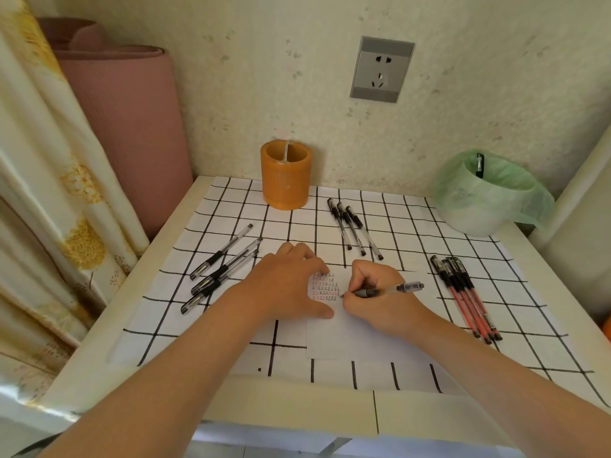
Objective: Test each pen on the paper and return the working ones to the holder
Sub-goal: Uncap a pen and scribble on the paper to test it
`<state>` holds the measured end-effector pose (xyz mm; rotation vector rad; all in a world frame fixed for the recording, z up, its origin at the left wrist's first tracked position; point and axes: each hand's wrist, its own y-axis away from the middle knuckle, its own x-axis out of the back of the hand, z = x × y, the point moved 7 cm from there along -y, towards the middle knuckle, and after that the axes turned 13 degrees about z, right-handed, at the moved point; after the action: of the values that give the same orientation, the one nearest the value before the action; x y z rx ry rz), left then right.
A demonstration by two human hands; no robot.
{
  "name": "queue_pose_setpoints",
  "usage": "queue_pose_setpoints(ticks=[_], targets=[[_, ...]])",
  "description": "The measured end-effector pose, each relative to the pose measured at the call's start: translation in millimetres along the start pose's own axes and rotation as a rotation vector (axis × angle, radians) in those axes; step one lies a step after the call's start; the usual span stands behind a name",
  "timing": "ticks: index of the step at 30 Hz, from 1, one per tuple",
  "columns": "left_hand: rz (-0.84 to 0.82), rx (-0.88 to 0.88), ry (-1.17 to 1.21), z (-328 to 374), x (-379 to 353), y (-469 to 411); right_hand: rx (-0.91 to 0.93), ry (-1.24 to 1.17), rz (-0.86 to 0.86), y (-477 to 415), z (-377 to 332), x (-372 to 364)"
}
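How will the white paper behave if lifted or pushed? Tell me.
The paper looks like a thin single sheet, so probably light and floppy when lifted. The left hand presses it flat while the right hand writes with a pen, which suggests it would otherwise slide on the checked cover.

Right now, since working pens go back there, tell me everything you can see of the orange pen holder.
The pen holder is a squat orange cylinder, waxy-looking, thick-sided and open at the top. It stands upright at the back of the checked table cover, close to the wall. One thin clear stick, perhaps a pen, stands inside. Nothing touches its outside; three pens lie apart to its right.
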<state>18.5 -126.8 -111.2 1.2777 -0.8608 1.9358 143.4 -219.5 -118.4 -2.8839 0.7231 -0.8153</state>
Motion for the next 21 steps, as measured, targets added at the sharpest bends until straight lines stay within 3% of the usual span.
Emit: queue_pose_setpoints(ticks=[21], targets=[[-0.008, 0.008, -0.007, 0.2, 0.3, -0.2, 0.002, -0.016, -0.012, -0.4, 0.9, -2.0]])
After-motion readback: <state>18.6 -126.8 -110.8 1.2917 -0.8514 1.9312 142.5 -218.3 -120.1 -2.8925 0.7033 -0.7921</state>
